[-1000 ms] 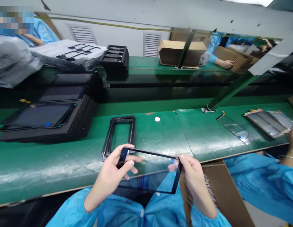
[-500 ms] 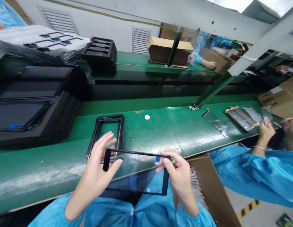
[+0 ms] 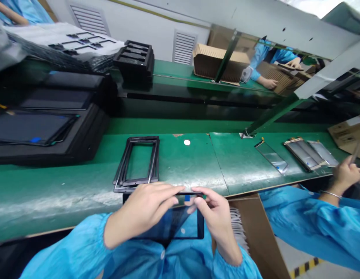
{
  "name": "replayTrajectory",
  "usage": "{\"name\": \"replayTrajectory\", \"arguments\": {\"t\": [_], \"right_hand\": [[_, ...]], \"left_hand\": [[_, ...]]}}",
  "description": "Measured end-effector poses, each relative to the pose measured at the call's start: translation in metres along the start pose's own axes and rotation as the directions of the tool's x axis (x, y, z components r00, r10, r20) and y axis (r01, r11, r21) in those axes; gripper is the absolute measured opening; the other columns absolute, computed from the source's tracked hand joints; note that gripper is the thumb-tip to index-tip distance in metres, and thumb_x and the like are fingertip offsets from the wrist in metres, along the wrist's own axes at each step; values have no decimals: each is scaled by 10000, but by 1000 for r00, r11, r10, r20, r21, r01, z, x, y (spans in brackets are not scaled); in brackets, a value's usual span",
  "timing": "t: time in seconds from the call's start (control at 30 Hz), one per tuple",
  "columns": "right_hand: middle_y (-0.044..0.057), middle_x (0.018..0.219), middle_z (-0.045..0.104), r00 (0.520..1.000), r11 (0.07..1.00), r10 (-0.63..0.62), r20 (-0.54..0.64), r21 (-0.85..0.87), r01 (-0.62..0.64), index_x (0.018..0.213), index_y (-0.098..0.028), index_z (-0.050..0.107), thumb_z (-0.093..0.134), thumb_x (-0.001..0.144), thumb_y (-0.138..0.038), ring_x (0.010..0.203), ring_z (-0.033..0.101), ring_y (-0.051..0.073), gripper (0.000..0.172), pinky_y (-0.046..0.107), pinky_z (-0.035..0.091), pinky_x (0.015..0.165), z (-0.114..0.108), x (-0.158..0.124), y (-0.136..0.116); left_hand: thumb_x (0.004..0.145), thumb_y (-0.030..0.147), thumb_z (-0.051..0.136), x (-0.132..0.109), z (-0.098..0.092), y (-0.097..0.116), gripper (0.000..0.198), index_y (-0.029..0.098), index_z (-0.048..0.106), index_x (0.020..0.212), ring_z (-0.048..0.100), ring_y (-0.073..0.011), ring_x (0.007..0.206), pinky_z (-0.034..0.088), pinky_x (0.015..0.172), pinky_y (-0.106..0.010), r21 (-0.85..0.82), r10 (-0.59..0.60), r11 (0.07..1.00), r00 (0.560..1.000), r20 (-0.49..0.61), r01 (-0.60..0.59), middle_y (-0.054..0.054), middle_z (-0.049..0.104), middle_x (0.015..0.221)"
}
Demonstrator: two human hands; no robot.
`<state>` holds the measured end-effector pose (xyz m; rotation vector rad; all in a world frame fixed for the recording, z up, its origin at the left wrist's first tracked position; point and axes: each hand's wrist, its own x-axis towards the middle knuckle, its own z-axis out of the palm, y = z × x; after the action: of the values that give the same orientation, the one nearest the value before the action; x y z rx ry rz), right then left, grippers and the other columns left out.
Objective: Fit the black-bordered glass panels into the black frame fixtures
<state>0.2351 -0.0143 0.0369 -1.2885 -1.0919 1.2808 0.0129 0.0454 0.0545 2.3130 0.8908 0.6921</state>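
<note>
The right hand (image 3: 216,212) pinched a panel's (image 3: 180,225) corner; the left hand (image 3: 146,203), since moved inward, touched its upper edge, grip unclear. Open worktop (image 3: 187,164) lay ahead, frames (image 3: 154,159) ahead-left.

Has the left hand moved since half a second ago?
Yes. Judged against the white dot on the green workbench, the left hand has shifted right; its fingertips now sit almost straight below the dot in the view.

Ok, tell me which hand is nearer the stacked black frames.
Left. The left hand is just nearside of the black frames, over the glass panel; the right hand is farther off to their right, at the panel's right end.
</note>
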Motion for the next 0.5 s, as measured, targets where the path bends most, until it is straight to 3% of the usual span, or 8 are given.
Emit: {"name": "replayTrajectory", "arguments": {"t": [0.1, 0.17, 0.23, 0.33, 0.5], "right_hand": [[28, 777, 851, 989, 987, 55, 138, 140, -75, 1333, -265, 750, 792, 907, -539, 752, 839, 235, 508, 358, 671, 788, 1, 6, 1], [65, 889, 868, 988, 965, 113, 106, 224, -135, 1346, -260, 748, 726, 945, -584, 820, 844, 253, 516, 380, 674, 803, -2, 9, 5], [105, 948, 871, 988, 958, 155, 23, 240, -156, 1212, -236, 818, 690, 959, -605, 821, 844, 266, 465, 364, 676, 762, -6, 11, 10], [122, 863, 865, 985, 962, 164, -51, 230, -148, 1007, -215, 868, 734, 919, -604, 709, 830, 279, 421, 359, 671, 687, -10, 12, 15], [95, 728, 838, 984, 953, 109, -142, 295, -63, 903, -210, 851, 724, 926, -591, 603, 799, 286, 402, 381, 662, 634, -4, 10, 6]], "left_hand": [[1095, 338, 514, -2, 3, 6, 360, 249, 739, 1362, 812, -218, 819, 607, 802, -319, -247, -204, 942, 971, 122, 229, -43, 861, 1047], [1093, 406, 512, -5, 5, 8, 385, 227, 743, 1344, 807, -205, 757, 619, 724, -293, -462, -389, 784, 908, 155, 415, -63, 860, 1005], [1066, 475, 554, -9, 7, 9, 449, 190, 713, 1374, 826, -228, 829, 630, 683, -276, -651, -523, 562, 829, 198, 511, -116, 852, 1083], [1009, 528, 648, -15, 11, 11, 548, 160, 678, 1414, 837, -256, 864, 642, 676, -279, -782, -589, 353, 771, 241, 514, -172, 841, 1125], [923, 578, 756, -16, 16, 13, 601, 155, 712, 1349, 842, -284, 814, 658, 623, -302, -839, -632, 279, 747, 207, 468, -199, 838, 1118]]}}
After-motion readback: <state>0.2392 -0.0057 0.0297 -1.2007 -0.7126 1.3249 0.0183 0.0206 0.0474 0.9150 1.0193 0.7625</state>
